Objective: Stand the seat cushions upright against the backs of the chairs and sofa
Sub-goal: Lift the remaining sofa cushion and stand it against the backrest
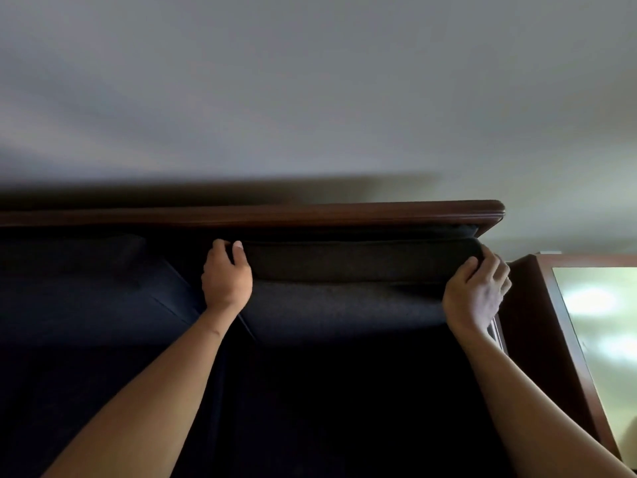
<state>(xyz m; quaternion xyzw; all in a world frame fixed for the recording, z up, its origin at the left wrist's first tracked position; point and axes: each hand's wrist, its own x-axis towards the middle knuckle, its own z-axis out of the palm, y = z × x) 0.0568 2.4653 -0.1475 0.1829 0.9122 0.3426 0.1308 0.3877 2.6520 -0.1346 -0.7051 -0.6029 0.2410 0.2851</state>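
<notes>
I had the dark fabric rectangular seat cushion (344, 270) at the far right of the sofa, raised toward the brown wooden back rail (275, 213). Left hand (225, 277) clamped its left end, right hand (477, 291) curled over its right end. Looked soft and bulky, probably light; end grips suited it. No labels or writing readable.

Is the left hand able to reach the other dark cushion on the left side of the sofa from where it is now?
Probably yes. The left hand grips the raised cushion, and the neighbouring cushion lies right beside it with nothing between them; the hand must first let go.
</notes>
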